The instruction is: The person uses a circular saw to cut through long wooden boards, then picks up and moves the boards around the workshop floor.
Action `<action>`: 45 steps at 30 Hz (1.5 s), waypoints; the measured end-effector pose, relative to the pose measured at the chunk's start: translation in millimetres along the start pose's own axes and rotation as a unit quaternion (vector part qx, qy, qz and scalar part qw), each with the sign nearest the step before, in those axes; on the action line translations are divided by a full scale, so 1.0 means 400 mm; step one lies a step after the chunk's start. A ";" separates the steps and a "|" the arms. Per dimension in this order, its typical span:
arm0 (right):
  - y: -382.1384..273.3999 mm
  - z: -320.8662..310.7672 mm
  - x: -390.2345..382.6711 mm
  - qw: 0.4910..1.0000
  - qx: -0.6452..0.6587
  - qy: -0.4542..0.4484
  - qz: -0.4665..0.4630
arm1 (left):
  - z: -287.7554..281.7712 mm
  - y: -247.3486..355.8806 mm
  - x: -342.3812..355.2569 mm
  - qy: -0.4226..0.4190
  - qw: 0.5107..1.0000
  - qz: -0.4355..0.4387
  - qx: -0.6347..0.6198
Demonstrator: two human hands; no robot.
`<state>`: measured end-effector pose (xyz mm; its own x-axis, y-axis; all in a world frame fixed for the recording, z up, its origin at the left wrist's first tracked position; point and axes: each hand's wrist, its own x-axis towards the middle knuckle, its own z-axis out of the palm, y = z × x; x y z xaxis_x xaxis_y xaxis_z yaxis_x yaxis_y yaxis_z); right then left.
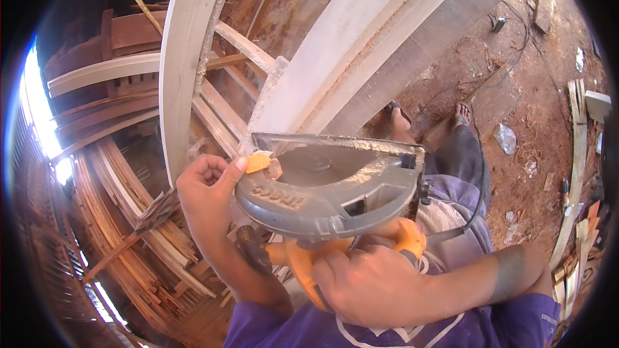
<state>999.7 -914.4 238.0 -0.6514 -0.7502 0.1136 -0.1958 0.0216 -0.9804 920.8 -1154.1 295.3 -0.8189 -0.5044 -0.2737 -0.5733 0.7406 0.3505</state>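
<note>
A circular saw [322, 203], with a dusty grey guard and yellow body, is held over my lap. My right hand [364, 283] is closed on its yellow handle [309, 267] below the guard. My left hand [206, 190] pinches a small yellow tab [259, 162] at the guard's front left, thumb on top and fingers curled. Just beyond the saw's base edge lie pale, dust-covered planks [316, 64]; a curved white board [184, 58] stands left of them. Whether the saw touches the planks I cannot tell. Its blade is mostly hidden.
Stacked timber [122, 212] and slatted framing fill the left side. My sandalled feet [461, 116] are on a dirt floor [509, 96] strewn with scraps. Black cables [519, 51] cross the floor, and long offcuts [577, 148] lie along the right edge.
</note>
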 end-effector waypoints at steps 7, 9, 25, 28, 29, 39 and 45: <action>0.016 0.002 0.025 1.000 -0.018 0.008 -0.012 | -0.003 -0.004 0.021 0.011 1.000 -0.014 0.015; 0.020 0.010 0.029 1.000 -0.016 0.004 -0.009 | -0.001 0.013 0.018 0.013 0.999 -0.015 0.035; 0.014 0.009 0.035 1.000 -0.009 0.007 0.020 | 0.009 0.008 0.026 0.012 1.000 0.006 0.020; 0.011 -0.008 0.036 1.000 -0.009 0.000 0.028 | 0.012 0.034 0.023 0.027 0.998 -0.002 0.054; 0.008 -0.015 0.037 0.999 -0.014 -0.009 0.036 | 0.014 0.026 0.017 0.025 0.998 -0.004 0.053; 0.018 -0.026 0.047 0.999 0.005 -0.023 0.025 | 0.007 0.011 0.035 0.013 0.999 -0.012 0.030; 0.016 -0.021 0.050 0.999 -0.001 -0.033 0.028 | 0.000 0.017 0.037 -0.002 0.999 -0.008 0.032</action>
<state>979.5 -923.7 235.3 -0.6120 -0.7895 0.0468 -0.1610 0.0664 -0.9847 904.9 -1156.6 293.5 -0.8094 -0.5146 -0.2828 -0.5834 0.7596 0.2874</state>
